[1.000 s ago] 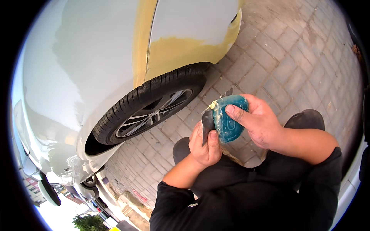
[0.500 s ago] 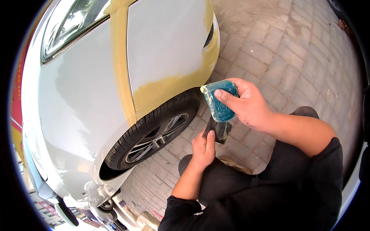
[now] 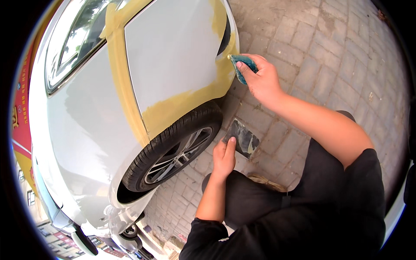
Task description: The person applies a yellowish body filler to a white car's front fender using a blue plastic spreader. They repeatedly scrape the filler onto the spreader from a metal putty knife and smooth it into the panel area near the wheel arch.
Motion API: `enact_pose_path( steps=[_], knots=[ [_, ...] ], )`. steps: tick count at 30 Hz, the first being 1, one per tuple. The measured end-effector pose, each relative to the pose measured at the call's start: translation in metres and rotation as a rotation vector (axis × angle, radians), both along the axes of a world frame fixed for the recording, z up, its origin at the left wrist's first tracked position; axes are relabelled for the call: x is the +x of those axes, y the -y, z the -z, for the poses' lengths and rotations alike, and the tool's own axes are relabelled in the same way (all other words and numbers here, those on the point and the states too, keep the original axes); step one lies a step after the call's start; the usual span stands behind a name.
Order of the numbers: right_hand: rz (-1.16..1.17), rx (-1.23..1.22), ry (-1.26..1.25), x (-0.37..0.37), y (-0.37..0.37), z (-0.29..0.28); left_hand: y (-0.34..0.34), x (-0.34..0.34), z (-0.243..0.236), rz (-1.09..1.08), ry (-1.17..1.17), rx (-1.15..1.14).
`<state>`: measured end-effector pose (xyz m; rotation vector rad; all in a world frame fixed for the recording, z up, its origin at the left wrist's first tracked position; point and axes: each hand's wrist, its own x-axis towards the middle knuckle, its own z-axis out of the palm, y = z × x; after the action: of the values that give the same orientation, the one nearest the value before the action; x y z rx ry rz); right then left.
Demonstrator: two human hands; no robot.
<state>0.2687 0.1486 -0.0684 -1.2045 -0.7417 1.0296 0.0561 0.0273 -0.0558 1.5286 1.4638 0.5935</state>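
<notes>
A teal spreader (image 3: 248,60), pale paste (image 3: 229,56) at its corner, is being pinched between thumb and fingers of the right hand (image 3: 265,84) in the upper middle of the frame; whether the yellow coating (image 3: 173,106) on the silver car (image 3: 173,56) is being touched cannot be told. Near centre, a dark plate (image 3: 243,137) is being gripped at its left edge by the closed left hand (image 3: 223,158), beside the wheel (image 3: 178,157).

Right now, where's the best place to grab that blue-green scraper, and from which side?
Probably the end away from the car, coming from the right. The blue-green scraper looks flat and thin, so it suits a pinch between thumb and fingers. Its car-side edge has a yellowish blob, so I'd avoid that. The right hand pinches it much this way.
</notes>
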Motion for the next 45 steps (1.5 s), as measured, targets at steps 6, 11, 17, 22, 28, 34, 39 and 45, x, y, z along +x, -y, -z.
enact_pose_path(
  steps=[6, 11, 17, 22, 28, 34, 39, 45],
  knots=[
    [0.216, 0.27, 0.429, -0.021, -0.006, 0.001, 0.002, -0.009, 0.007, -0.007, 0.028, -0.113],
    [0.392, 0.277, 0.434, -0.046, -0.012, 0.005, 0.005, -0.017, 0.007, -0.001, 0.14, -0.112],
    [0.375, 0.35, 0.536, -0.056, -0.011, 0.003, 0.014, -0.021, -0.009, -0.009, 0.147, -0.083],
    [0.222, 0.415, 0.601, -0.057, 0.002, 0.013, 0.013, -0.026, -0.008, -0.036, 0.227, -0.07],
    [0.397, 0.387, 0.653, -0.041, -0.018, 0.009, 0.012, -0.022, -0.011, 0.008, 0.145, -0.056],
    [0.243, 0.448, 0.709, -0.045, -0.007, 0.021, 0.011, -0.022, -0.01, 0.018, 0.184, -0.056],
    [0.376, 0.448, 0.701, -0.036, -0.021, 0.013, 0.012, -0.021, -0.014, 0.008, 0.21, -0.072],
    [0.239, 0.477, 0.836, -0.037, -0.011, 0.019, 0.01, -0.017, -0.019, 0.034, 0.178, -0.092]
  ],
)
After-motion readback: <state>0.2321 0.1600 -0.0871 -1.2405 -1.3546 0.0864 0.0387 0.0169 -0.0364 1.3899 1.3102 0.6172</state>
